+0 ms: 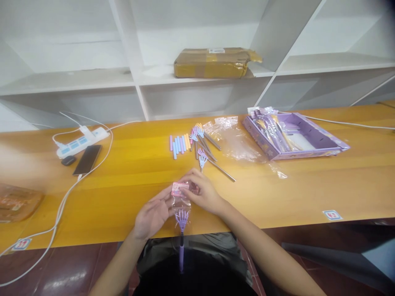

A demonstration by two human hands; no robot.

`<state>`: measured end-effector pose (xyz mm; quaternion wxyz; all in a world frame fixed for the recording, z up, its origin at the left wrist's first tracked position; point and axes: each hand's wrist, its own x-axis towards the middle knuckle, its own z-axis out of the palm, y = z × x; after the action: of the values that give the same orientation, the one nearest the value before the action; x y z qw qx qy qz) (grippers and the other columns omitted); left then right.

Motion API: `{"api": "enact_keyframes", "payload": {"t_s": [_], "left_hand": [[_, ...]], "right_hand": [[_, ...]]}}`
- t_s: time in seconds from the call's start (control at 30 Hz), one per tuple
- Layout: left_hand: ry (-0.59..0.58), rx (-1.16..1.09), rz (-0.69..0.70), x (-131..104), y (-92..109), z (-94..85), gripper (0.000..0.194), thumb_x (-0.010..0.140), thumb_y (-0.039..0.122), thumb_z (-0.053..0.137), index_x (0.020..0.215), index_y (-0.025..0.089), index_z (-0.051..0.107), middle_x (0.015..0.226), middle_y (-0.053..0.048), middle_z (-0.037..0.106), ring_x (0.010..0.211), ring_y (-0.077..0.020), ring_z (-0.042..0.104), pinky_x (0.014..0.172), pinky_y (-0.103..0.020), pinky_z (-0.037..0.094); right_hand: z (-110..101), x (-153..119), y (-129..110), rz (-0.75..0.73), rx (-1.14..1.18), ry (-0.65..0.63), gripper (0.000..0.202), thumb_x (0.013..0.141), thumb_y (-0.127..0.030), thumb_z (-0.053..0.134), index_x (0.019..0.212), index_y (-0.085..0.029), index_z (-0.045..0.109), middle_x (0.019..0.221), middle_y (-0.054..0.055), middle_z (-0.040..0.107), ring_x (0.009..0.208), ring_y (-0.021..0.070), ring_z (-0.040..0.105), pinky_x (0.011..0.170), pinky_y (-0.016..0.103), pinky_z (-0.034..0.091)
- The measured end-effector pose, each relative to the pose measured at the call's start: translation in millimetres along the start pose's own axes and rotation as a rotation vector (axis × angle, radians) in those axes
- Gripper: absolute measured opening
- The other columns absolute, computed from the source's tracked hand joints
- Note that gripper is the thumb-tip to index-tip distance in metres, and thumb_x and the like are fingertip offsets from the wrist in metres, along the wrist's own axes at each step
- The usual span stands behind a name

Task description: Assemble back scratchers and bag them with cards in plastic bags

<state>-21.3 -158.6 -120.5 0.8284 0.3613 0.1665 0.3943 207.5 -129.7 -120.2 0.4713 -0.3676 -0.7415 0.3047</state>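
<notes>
A purple hand-shaped back scratcher (182,222) in a clear bag hangs upright at the table's front edge, its handle reaching down over my lap. A pink header card (180,189) tops the bag. My right hand (202,191) pinches this card between thumb and fingers. From the other side, my left hand (154,216) holds the card's left edge with its fingertips, palm turned up; part of its grip is hidden behind the card. Just beyond my hands lie several loose back scratchers (202,139) with metal rods, beside a row of pastel handle sleeves (179,144).
Clear plastic bags (239,142) lie right of the scratchers. A purple box (311,154) holds bagged scratchers. To the left are a power strip (77,144), a phone (88,159) and white cables. A taped cardboard box (210,65) sits on the shelf behind.
</notes>
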Motion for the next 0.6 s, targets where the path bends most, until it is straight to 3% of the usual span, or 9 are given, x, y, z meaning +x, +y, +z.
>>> {"api": "enact_keyframes", "payload": {"t_s": [0.2, 0.4, 0.6], "left_hand": [[0.000, 0.026, 0.000, -1.4, -2.8, 0.3, 0.065, 0.101, 0.047, 0.056, 0.161, 0.022, 0.052, 0.171, -0.015, 0.045, 0.151, -0.0394, 0.047, 0.122, -0.057, 0.040], [-0.031, 0.051, -0.006, -2.1, -4.2, 0.8, 0.069, 0.102, 0.048, 0.054, 0.166, 0.024, 0.045, 0.175, -0.013, 0.038, 0.158, -0.0384, 0.038, 0.123, -0.055, 0.039], [-0.007, 0.024, 0.001, -2.9, -4.4, 0.0, 0.067, 0.101, 0.048, 0.055, 0.163, 0.023, 0.050, 0.172, -0.014, 0.043, 0.151, -0.0398, 0.047, 0.123, -0.058, 0.038]], "right_hand": [[0.9, 0.7, 1.9, 0.033, -0.037, 0.052, 0.011, 0.102, -0.025, 0.069, 0.112, -0.021, 0.072, 0.100, 0.004, 0.060, 0.086, 0.0160, 0.061, 0.077, 0.031, 0.053], [-0.5, -0.5, 1.6, -0.038, -0.080, 0.033, 0.015, 0.102, -0.023, 0.067, 0.115, -0.023, 0.074, 0.102, 0.006, 0.060, 0.094, 0.0187, 0.063, 0.082, 0.034, 0.055], [-1.7, -3.6, -0.8, -0.136, -0.152, 0.019, 0.019, 0.101, -0.025, 0.068, 0.117, -0.025, 0.078, 0.108, 0.009, 0.058, 0.098, 0.0209, 0.062, 0.080, 0.037, 0.055]]}}
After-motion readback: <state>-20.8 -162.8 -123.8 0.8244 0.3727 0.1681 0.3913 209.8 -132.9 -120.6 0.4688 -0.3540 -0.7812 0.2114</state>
